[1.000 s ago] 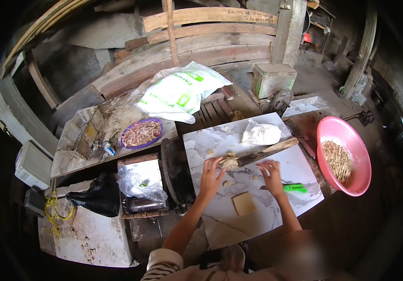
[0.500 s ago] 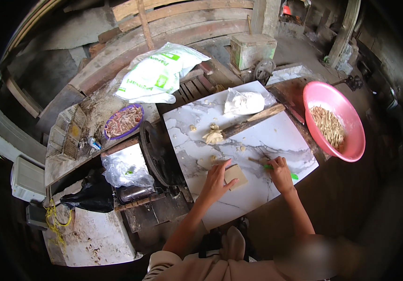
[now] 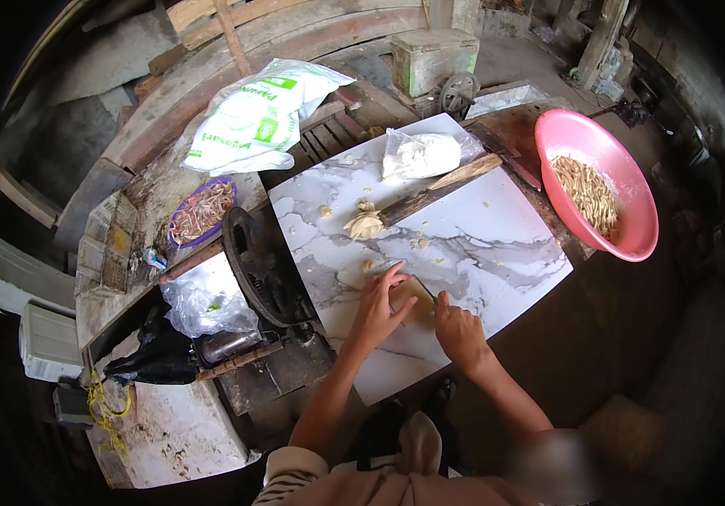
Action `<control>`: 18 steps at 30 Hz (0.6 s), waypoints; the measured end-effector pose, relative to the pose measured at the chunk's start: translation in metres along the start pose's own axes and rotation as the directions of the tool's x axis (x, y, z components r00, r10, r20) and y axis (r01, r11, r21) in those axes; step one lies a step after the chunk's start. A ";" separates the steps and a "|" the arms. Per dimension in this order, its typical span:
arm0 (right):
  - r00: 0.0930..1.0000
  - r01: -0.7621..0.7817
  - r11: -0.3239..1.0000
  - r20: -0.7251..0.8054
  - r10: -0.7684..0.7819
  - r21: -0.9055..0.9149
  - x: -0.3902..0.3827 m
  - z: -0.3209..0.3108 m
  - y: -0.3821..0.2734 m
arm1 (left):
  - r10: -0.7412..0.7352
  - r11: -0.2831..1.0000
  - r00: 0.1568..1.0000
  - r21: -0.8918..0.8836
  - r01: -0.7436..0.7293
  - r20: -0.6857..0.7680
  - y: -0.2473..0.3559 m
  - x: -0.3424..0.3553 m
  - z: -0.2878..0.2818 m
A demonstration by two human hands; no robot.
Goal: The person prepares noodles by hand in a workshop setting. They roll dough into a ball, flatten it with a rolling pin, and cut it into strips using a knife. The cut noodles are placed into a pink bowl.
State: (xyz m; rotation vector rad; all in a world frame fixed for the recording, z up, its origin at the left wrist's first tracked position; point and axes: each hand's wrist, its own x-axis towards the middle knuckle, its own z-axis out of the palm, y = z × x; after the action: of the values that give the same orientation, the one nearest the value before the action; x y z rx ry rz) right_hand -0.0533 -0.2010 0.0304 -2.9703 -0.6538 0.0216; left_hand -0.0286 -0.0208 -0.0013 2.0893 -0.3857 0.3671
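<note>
The left hand's fingers are parted, index stretched forward and thumb held out to the right; they rest at the left side of a pale slab, the thumb over its surface. The right hand's fingers are curled tightly around a knife, of which a bit of green handle shows; its thin blade lies along the slab's far right edge. Whether the blade is in the slab cannot be told.

Both forearms reach in from the near side, angled toward each other, the right wrist bent over its fist. The slab lies on the near part of a marbled board, between the hands.

Beyond them, crumbs dot the board, and folded pale scraps sit at the left end of a wooden bar. Farther is a plastic bag of something white. Right of the board, a pink basin holds pale strips; to the left stands a dark wheel.
</note>
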 end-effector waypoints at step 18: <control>0.998 -0.055 0.998 0.024 0.054 0.034 0.010 -0.012 -0.015 | -0.039 0.999 0.999 0.020 0.039 -0.001 -0.001 -0.002 0.005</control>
State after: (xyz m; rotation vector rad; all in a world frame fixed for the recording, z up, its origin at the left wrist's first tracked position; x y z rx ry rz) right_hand -0.0505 -0.1844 0.0439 -2.9580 -0.5684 0.0702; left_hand -0.0295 -0.0243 -0.0060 2.1134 -0.3422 0.3498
